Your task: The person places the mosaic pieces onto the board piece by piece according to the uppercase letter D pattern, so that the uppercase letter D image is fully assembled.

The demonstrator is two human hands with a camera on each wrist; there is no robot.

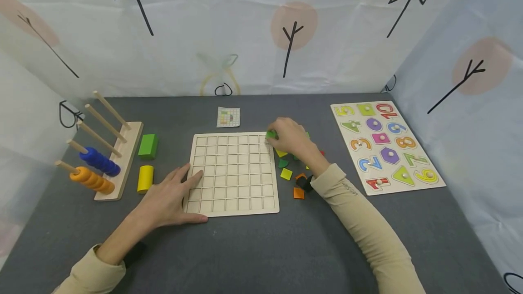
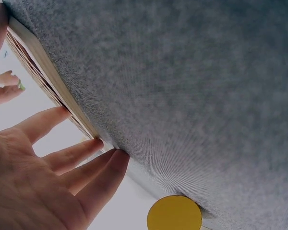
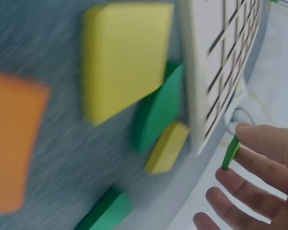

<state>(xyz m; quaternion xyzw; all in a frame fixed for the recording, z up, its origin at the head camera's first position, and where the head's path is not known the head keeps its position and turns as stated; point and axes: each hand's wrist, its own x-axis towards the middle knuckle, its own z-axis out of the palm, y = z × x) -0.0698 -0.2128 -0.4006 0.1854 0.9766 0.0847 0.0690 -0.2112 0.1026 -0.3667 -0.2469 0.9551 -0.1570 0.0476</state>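
Note:
A pale wooden grid board (image 1: 234, 173) lies flat, its square cells bare. With fingers spread, my left hand (image 1: 169, 196) rests at the board's left side, thumb by the near corner; the left wrist view shows fingertips along the edge. My right hand (image 1: 291, 137) pinches a small green tile (image 3: 231, 152) between thumb and index finger, over the board's far right corner. Beside the right edge lie loose tiles: a yellow square (image 1: 286, 174), a green piece (image 1: 283, 163), an orange square (image 1: 299, 193) and others partly hidden under the right hand and wrist.
On the left stands a wooden peg stacker (image 1: 128, 149) with blue and orange rings, beside a green block (image 1: 148, 146) and a yellow cylinder (image 1: 145, 179). A small pattern card (image 1: 228, 117) lies behind the board. To the right is a number-and-shape puzzle (image 1: 388, 146). Fabric walls surround the table.

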